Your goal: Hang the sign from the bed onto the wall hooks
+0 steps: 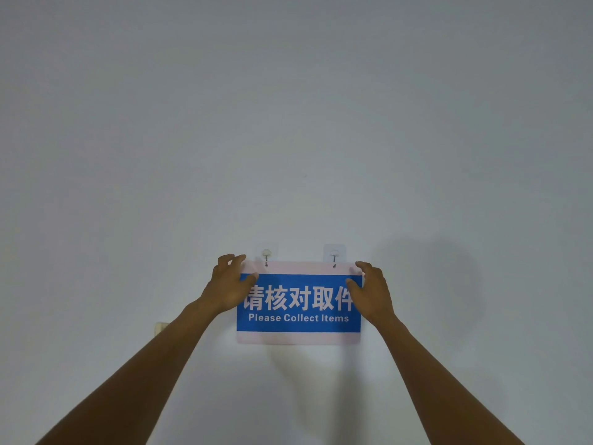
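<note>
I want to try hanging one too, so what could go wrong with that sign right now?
The blue and white rectangular sign may not be fully caught on the two small clear stick-on wall hooks. If the left hand and right hand let go too early, one top corner could slip off and the sign might swing or drop. Pushing hard on its edges could also pull a stuck-on hook loose.

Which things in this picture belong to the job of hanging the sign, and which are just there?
Part of the job:
sign
left hook
right hook
left hand
right hand
wall

Just there:
pale wall plate, partly hidden behind the left forearm
</note>
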